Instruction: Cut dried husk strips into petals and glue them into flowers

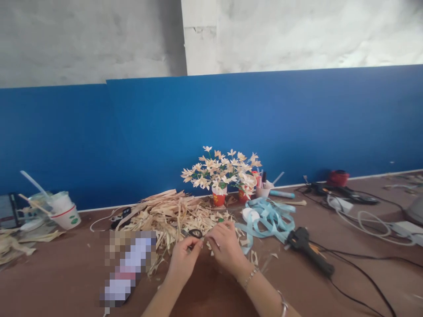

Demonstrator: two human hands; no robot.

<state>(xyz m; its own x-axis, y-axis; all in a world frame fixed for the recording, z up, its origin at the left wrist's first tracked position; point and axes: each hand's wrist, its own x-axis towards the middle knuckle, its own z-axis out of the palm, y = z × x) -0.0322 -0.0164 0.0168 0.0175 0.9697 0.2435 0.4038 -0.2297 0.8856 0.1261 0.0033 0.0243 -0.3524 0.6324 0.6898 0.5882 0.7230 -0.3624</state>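
My left hand [187, 255] is closed, thumb and forefinger pinched together; what they hold is too small to make out. Close beside it, my right hand [227, 246] has its fingers bent and drawn together, and anything between them is hidden. Both hands are over the near edge of a pile of pale dried husk strips [172, 213]. Black-handled scissors [194, 233] lie in the pile just beyond my left fingertips. Behind the hands, cream artificial flowers [211, 169] stand in red and white cups [218, 197]. Light blue ribbon [269, 220] lies tangled right of the pile.
A black glue gun [310, 253] with its cable lies at right on the brown table [66, 273]. A blurred phone-like object [127, 273] is at left. White cup [66, 215] stands far left; cables and a power strip [408, 231] lie far right, before the blue partition [148, 132].
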